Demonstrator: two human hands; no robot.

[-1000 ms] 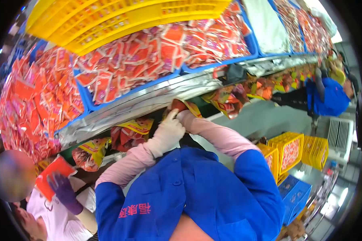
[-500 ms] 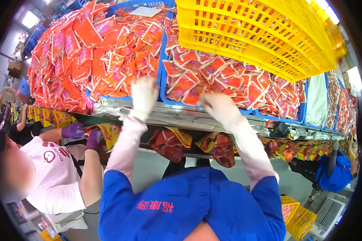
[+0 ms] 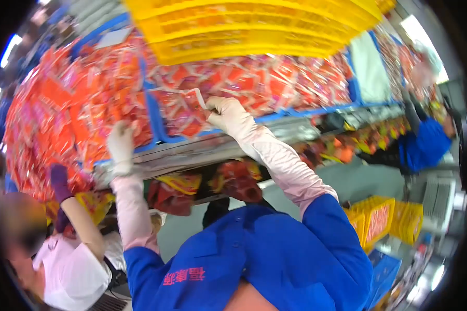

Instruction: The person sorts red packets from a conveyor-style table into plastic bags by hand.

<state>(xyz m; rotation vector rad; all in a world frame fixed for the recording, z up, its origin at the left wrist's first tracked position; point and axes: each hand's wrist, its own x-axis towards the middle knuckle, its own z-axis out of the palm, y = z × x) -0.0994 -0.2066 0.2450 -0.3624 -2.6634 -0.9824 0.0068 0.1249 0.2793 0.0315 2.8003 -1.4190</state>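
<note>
In a crowded workroom, a yellow crate [image 3: 254, 31] overhangs blue bins [image 3: 156, 115] heaped with red packets [image 3: 251, 80]. The right hand [image 3: 222, 111] pinches a single packet [image 3: 194, 98] over them; the left hand's [image 3: 121, 142] blurred grip cannot be told.

Heaped red packets [image 3: 244, 80] have a glossy, crinkled plastic-film finish that throws white glints. The blue bins [image 3: 154, 116] around them look like smooth, hard plastic, as does the shiny yellow crate [image 3: 275, 36] with its slotted wall. A silvery ledge [image 3: 192, 155] has a soft sheen, too blurred to tell metal from sheeting. Printed pouches [image 3: 174, 194] are glossy film. Matt, pale gloves cover the left hand [image 3: 121, 145] and right hand [image 3: 225, 111]; the pink sleeves [image 3: 275, 160] are wrinkled cloth, the blue jacket [image 3: 285, 243] smoother, matt woven cloth.
</note>
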